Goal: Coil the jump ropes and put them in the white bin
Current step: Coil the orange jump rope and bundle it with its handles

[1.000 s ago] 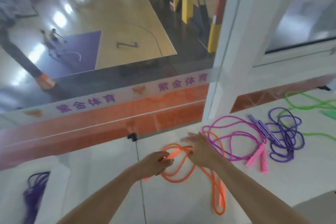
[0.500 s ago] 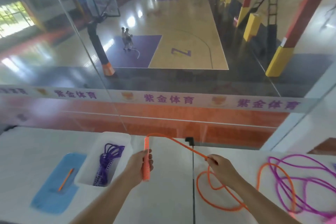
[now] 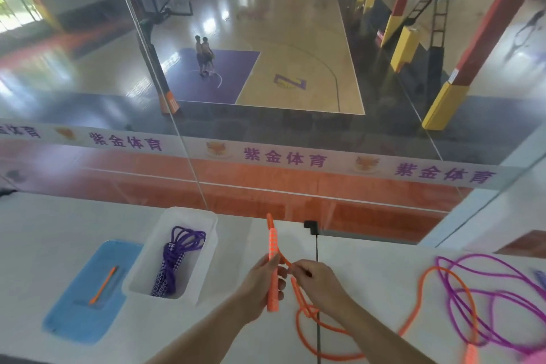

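My left hand grips one orange handle of the orange jump rope upright above the white table. Close beside it, my right hand pinches the orange cord, which loops down over the table and trails off to the right. The white bin stands left of my hands, with a coiled purple jump rope lying inside. A magenta jump rope lies loose at the right, overlapping the orange cord.
A blue mat with a small orange stick lies left of the bin. A glass wall runs along the table's far edge. A dark seam crosses the table under my right hand.
My view swung left and brought the bin into sight. My right hand has come in along the cord to the handle in my left hand, shortening the stretch between them.
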Action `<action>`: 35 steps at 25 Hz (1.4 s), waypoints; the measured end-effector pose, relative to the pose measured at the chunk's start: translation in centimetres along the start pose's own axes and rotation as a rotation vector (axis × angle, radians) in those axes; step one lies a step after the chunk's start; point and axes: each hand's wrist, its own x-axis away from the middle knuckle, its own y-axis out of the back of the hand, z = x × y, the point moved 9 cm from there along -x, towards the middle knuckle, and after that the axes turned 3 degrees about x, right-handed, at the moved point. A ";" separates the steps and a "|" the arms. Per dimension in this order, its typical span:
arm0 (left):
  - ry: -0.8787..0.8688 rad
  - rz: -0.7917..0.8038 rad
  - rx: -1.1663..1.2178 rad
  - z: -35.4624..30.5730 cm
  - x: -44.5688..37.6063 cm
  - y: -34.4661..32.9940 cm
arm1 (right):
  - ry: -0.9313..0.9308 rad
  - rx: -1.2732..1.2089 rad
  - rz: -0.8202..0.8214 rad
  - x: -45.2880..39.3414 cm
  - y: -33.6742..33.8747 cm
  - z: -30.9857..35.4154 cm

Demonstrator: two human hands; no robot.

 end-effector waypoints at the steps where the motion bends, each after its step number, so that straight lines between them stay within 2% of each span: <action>1: -0.009 -0.048 0.048 -0.5 -0.3 0.4 | -0.026 -0.004 0.010 0.2 0.2 -0.3; 4: -0.068 -0.215 0.162 -3.9 -1.1 4.1 | -0.074 0.033 0.039 1.2 2.5 -2.6; 7: -0.154 -0.286 0.109 -7.9 -1.7 8.9 | -0.119 0.077 0.017 2.1 6.8 -6.7; 11: -0.190 -0.382 0.093 -9.9 -2.2 11.7 | -0.185 0.093 -0.154 2.2 10.7 -11.4; 13: -0.136 -0.334 0.140 -8.3 -2.4 9.9 | -0.231 -0.080 -0.195 2.4 9.8 -11.7; 16: -0.025 -0.233 0.109 -4.0 -2.1 5.1 | -0.250 -0.396 -0.123 2.0 6.0 -9.8; 18: 0.022 -0.150 0.075 -1.1 -1.8 1.5 | -0.200 -0.446 -0.067 1.2 4.4 -8.1; 24: 0.127 0.023 -0.027 3.5 -1.9 -6.0 | -0.092 -0.304 0.049 0.7 3.1 -5.4; 29: 0.087 0.120 -0.091 3.1 -2.0 -8.9 | -0.134 -0.159 0.000 1.4 5.5 -7.1; 32: 0.077 0.135 -0.187 3.2 -2.1 -9.7 | -0.133 -0.117 0.003 2.5 6.3 -7.1; 35: 0.064 0.108 -0.135 2.1 -2.8 -10.2 | -0.135 -0.097 0.030 3.8 7.0 -8.3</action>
